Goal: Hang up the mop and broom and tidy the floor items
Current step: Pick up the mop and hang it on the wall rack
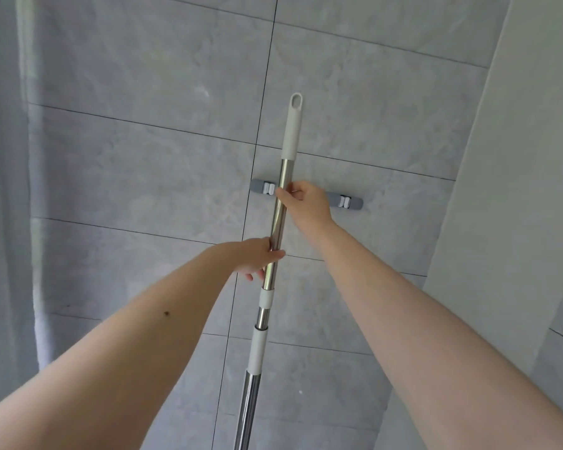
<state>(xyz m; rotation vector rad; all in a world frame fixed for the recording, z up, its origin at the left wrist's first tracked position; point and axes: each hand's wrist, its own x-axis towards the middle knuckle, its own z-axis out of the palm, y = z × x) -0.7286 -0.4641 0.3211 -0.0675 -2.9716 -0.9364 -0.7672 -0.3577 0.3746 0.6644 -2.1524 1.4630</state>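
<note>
A long steel handle (285,172) with a white end cap and hanging hole stands nearly upright before the tiled wall; its head is out of view below. My right hand (306,203) grips the steel tube at the height of the grey wall rack (355,203). My left hand (257,256) grips the tube lower down, just above a white collar. The handle crosses in front of the rack's left white clip (268,188). The rack's right clip (344,201) holds nothing.
A pale curtain (10,190) hangs along the left side. A white wall or door frame (507,157) runs down the right. Grey marble-look tiles (143,157) cover the wall behind the rack.
</note>
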